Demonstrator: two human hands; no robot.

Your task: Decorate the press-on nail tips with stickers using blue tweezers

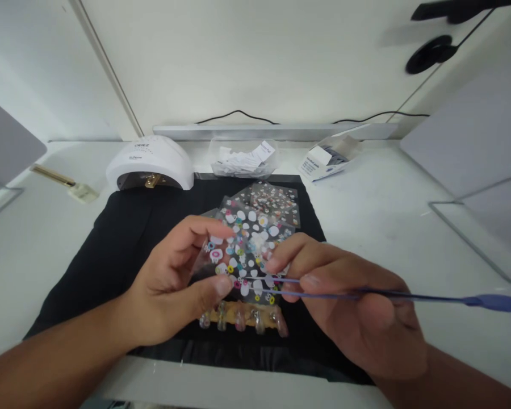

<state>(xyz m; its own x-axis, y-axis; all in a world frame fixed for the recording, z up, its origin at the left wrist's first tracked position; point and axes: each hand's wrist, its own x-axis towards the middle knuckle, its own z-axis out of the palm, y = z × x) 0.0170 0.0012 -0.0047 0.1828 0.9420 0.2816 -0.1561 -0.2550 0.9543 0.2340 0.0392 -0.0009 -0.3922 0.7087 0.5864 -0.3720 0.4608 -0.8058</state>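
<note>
Small print on the far white nail lamp (150,163) and box (323,162) is too blurred to read. The left hand (170,284) pinches a sticker sheet (244,250) at its left edge; the right hand (353,307), fingers curled shut, grips blue tweezers (366,294) whose tips meet the sheet.

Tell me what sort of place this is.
Probably a nail-art workstation: a white dome-shaped nail-curing lamp stands at the back of a black mat, clear sheets of colourful nail stickers lie over it, and a wooden holder of clear false nail tips sits in front.

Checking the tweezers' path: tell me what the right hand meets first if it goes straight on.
Most likely the sticker sheet held by the left hand: the right hand's purple tweezers already point at its lower part, though depth is unclear.
</note>
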